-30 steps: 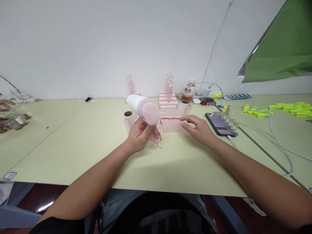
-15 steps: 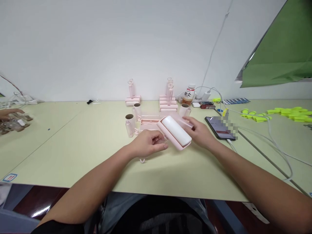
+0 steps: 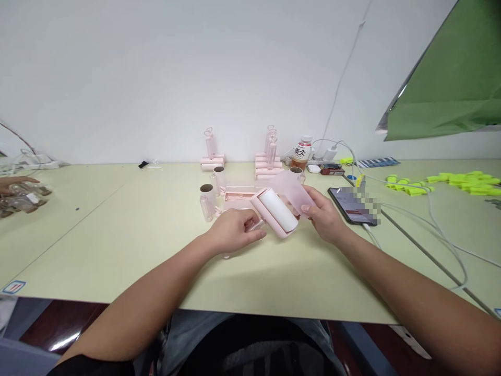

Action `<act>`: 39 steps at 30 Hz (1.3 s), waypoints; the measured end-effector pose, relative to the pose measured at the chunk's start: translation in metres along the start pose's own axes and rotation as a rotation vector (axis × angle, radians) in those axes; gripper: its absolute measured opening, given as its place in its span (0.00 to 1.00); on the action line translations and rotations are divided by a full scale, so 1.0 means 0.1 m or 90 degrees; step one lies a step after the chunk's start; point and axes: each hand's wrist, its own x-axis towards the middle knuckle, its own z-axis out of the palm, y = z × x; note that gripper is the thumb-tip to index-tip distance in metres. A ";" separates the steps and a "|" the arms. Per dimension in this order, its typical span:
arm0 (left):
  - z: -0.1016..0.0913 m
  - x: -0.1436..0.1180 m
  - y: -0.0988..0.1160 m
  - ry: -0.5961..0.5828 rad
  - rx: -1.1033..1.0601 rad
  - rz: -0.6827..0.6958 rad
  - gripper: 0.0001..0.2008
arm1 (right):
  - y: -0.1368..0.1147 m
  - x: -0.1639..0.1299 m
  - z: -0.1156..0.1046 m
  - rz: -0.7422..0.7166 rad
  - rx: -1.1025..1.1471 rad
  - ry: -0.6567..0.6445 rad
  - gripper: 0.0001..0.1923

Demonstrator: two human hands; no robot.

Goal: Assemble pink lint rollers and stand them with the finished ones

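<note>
Roller: the pink lint roller (image 3: 276,211) with its white roll sat mid-frame, just above the green table (image 3: 117,230).
Left hand: the left hand (image 3: 235,232) was pinching the roller's handle end.
Right hand: the right hand (image 3: 323,216) gripped a see-through pink cover (image 3: 291,190), right beside the roll.
Behind: more pink rollers (image 3: 270,159), cardboard tubes (image 3: 206,201).
Right side: a phone (image 3: 352,206), pretty near the right hand.

A small assembly workshop: a long pale-green table (image 3: 117,230) against a bare white wall carries batches of identical pink lint rollers (image 3: 269,162), spare cardboard cores (image 3: 206,194), yellow-green plastic parts (image 3: 457,180) and charging cables (image 3: 438,219).
</note>
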 end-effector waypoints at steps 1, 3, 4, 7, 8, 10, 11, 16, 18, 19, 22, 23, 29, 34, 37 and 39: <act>0.00 0.00 0.00 0.000 0.001 0.002 0.17 | 0.01 0.00 0.00 -0.004 -0.010 0.001 0.30; 0.01 0.00 0.00 0.003 0.000 0.009 0.17 | 0.02 0.00 0.00 -0.012 -0.028 0.001 0.32; 0.01 0.00 0.00 0.005 -0.001 0.012 0.17 | 0.02 0.00 0.00 -0.016 -0.036 -0.001 0.33; 0.02 0.01 -0.01 0.010 -0.002 0.015 0.17 | 0.03 -0.01 0.02 -0.019 -0.052 -0.012 0.35; 0.02 0.01 -0.02 0.011 -0.002 0.015 0.17 | 0.03 -0.01 0.03 -0.018 -0.055 -0.018 0.36; 0.02 0.01 -0.02 0.010 -0.003 0.015 0.17 | 0.03 -0.02 0.03 -0.021 -0.057 -0.028 0.37; 0.02 0.01 -0.02 0.009 -0.003 0.015 0.17 | 0.03 -0.02 0.03 -0.024 -0.060 -0.033 0.37; 0.02 0.00 -0.02 0.002 -0.001 0.018 0.17 | 0.02 -0.01 0.01 -0.032 -0.075 -0.054 0.40; 0.02 0.00 -0.03 -0.001 -0.002 0.022 0.17 | 0.02 -0.01 0.01 -0.036 -0.070 -0.060 0.40; 0.02 0.00 -0.03 -0.003 -0.001 0.024 0.17 | 0.01 -0.02 0.01 -0.037 -0.066 -0.063 0.40; 0.02 0.00 -0.03 -0.014 0.001 0.027 0.15 | 0.00 -0.02 0.02 -0.021 -0.065 -0.066 0.40; 0.02 0.00 -0.03 -0.015 0.002 0.026 0.15 | -0.01 -0.03 0.02 -0.011 -0.066 -0.067 0.40; 0.02 0.01 -0.03 -0.007 0.000 -0.009 0.17 | -0.04 -0.04 0.03 0.028 -0.045 -0.096 0.40; 0.02 0.02 -0.04 -0.015 -0.017 -0.017 0.17 | -0.08 -0.04 0.06 0.039 -0.032 -0.107 0.38; 0.02 0.02 -0.04 -0.014 -0.026 -0.013 0.17 | -0.10 -0.05 0.08 0.041 -0.033 -0.118 0.37; 0.02 0.02 -0.04 -0.012 -0.027 -0.013 0.17 | -0.11 -0.05 0.10 0.042 -0.028 -0.130 0.38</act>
